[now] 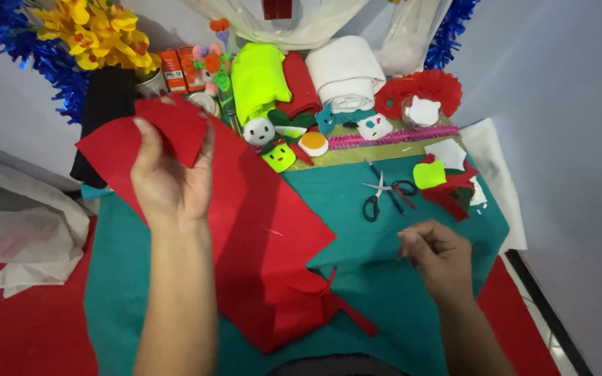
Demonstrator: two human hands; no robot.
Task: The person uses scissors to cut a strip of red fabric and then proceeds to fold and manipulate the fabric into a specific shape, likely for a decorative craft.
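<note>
My left hand (pixel 170 177) is raised and grips a small cut piece of red felt (pixel 175 125) by its lower edge. Under it a large sheet of red felt (pixel 266 257) lies across the teal felt mat (pixel 384 285). My right hand (pixel 437 254) hovers low over the teal mat with its fingers pinched together; whether something thin sits between them I cannot tell. Black-handled scissors (pixel 377 198) lie on the mat just beyond my right hand.
Rolls of neon green (pixel 259 80), red and white felt (pixel 346 73) stand at the back with small felt figures (pixel 280 143), a pink fuzzy strip (pixel 398 137), yellow flowers (pixel 95 31), blue tinsel and felt scraps (pixel 447 181) at the right. White cloth (pixel 22 230) lies left on red floor.
</note>
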